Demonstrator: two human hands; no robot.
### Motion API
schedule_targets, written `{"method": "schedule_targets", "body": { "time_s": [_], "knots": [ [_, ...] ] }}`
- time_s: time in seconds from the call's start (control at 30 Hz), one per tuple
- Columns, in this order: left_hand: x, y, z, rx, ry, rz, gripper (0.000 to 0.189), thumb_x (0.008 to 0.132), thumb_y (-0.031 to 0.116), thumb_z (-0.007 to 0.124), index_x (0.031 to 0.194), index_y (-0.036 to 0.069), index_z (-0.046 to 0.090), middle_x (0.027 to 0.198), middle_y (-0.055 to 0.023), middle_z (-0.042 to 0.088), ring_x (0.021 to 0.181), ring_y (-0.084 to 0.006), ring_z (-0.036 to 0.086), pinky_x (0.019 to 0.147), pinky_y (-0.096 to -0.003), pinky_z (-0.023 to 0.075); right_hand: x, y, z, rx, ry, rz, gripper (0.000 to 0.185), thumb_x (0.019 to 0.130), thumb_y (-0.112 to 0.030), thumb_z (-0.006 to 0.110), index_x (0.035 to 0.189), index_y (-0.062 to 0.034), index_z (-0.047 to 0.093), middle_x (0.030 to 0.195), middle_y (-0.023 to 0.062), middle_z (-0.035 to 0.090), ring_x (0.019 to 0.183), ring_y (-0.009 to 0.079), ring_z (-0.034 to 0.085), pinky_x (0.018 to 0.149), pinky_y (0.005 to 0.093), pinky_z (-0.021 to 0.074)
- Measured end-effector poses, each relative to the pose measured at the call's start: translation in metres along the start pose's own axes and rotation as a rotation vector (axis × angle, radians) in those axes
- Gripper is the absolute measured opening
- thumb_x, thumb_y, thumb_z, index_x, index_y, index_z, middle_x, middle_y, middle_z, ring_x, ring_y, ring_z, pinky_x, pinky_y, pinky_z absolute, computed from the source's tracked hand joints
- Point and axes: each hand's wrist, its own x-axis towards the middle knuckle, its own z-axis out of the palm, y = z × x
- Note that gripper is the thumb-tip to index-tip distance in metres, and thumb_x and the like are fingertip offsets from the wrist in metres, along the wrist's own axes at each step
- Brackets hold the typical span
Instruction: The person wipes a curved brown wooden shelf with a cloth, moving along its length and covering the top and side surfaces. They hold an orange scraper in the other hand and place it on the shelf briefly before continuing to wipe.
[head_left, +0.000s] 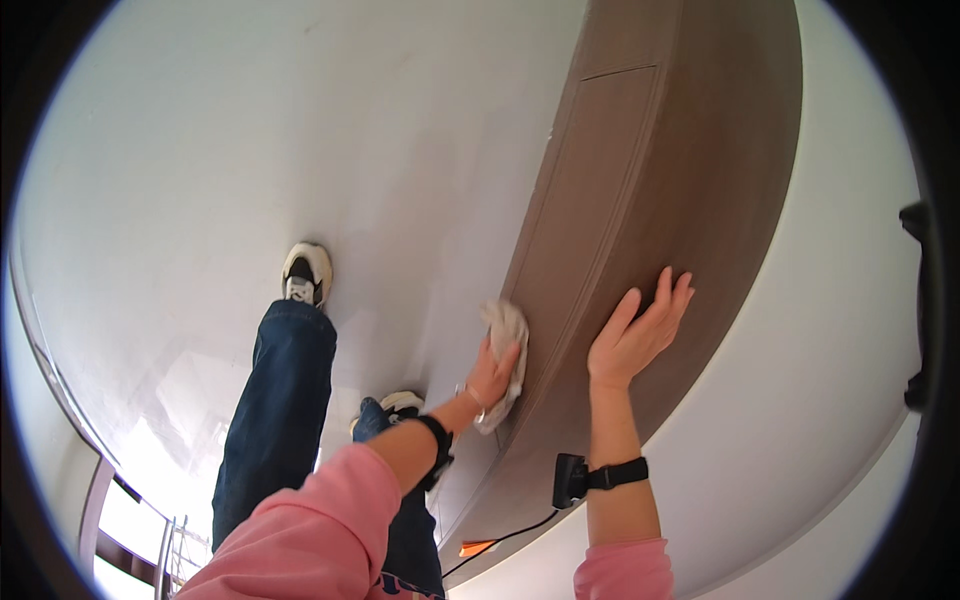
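Observation:
My left hand (493, 375) holds a whitish cloth (510, 330) against the lower front of a long brown wooden cabinet (600, 172), close to where it meets the floor. The cloth is bunched under the fingers and slightly blurred. To its right, my right hand (637, 337) rests with spread fingers on the cabinet's flat brown top (720, 150) and holds nothing. Each forearm wears a black strap; the one on the right carries a small black device with a cable.
A pale smooth floor (375, 150) lies left of the cabinet, with my shoes (306, 274) on it. A white wall (847, 225) borders the cabinet on the right. An orange item (476, 548) lies on the cabinet at the bottom. A metal rack (187, 551) stands at the lower left.

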Motion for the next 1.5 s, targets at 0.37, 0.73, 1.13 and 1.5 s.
{"method": "schedule_targets", "body": {
  "time_s": [0.37,0.73,1.13,1.5],
  "knots": [
    [0.246,0.306,0.001,-0.158,-0.001,0.664,0.059,0.099,0.046,0.043,0.129,-0.004,0.049,0.131,-0.0262,0.052,0.123,-0.0404,0.047,0.104,-0.0408,0.0363,-0.005,0.005,-0.015,-0.029,-0.199,0.025,0.051,0.1,-0.027,0.039,0.143,0.0004,0.036,0.154,0.024,0.025,0.142,0.0445,0.021,0.112,0.0526,0.0184],
    [-0.063,-0.038,0.032,-0.061,0.172,-0.474,0.049,0.095,0.035,0.046,0.125,-0.003,0.054,0.119,-0.0283,0.059,0.113,-0.0457,0.053,0.099,-0.0413,0.0404,0.01,0.007,0.001,0.004,-0.22,0.013,0.051,0.101,-0.029,0.037,0.142,0.0014,0.036,0.154,0.0249,0.024,0.142,0.0443,0.022,0.112,0.0524,0.0177],
    [0.118,0.04,0.008,0.023,0.015,-0.229,0.053,0.097,0.041,0.045,0.125,-0.003,0.056,0.118,-0.0236,0.064,0.118,-0.0366,0.056,0.099,-0.0385,0.0411,0.025,0.018,0.006,0.002,-0.225,0.034,0.051,0.1,-0.03,0.039,0.141,0.001,0.038,0.153,0.0258,0.026,0.141,0.046,0.022,0.112,0.0549,0.0189],
    [0.371,0.34,-0.007,0.217,-0.041,0.33,0.06,0.094,0.051,0.041,0.121,0.001,0.06,0.117,-0.0244,0.064,0.113,-0.0354,0.059,0.094,-0.0422,0.0428,0.033,0.024,0.007,-0.038,-0.238,0.056,0.051,0.101,-0.032,0.037,0.14,-0.0007,0.039,0.152,0.0259,0.027,0.141,0.0455,0.023,0.111,0.0557,0.0196]
  ]
}}
